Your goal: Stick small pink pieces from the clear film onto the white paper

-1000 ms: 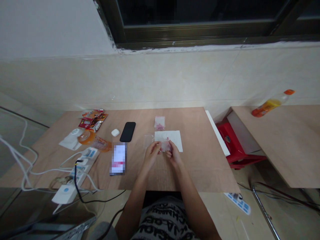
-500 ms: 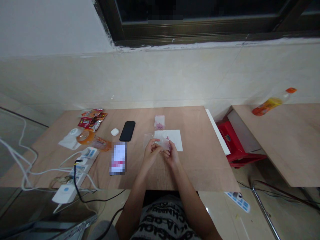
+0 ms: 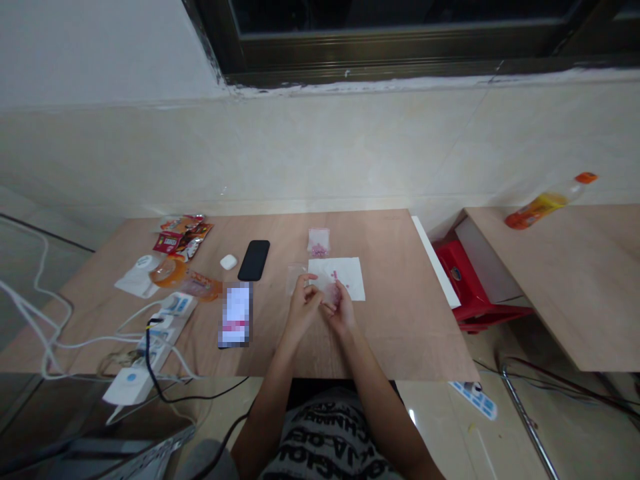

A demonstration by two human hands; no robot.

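My left hand [image 3: 304, 301] and my right hand [image 3: 343, 311] meet over the near edge of a white sheet of paper [image 3: 353, 270]. Between them is a small clear plastic bag [image 3: 327, 288] with pinkish contents, pinched by the fingers of both hands. Small pink pieces [image 3: 335, 274] show on the paper just beyond the fingertips. Beside my left fingers, another clear plastic bag [image 3: 294, 273] lies partly under the hand. Past the paper rests a second small bag [image 3: 319, 243] with pink pieces gathered at its near end.
Left of my hands are a lit phone [image 3: 236, 317], a black phone [image 3: 254, 260], a white case [image 3: 229, 262], an orange bottle [image 3: 185, 279] on its side, red snack packets [image 3: 183, 237] and a power strip [image 3: 150, 353] with cables. A drink bottle [image 3: 545, 205] lies on the right table.
Both hands stay close together at the bag, with the right fingers shifted slightly. More of the pink pieces on the paper shows now. The whole view has moved a little.
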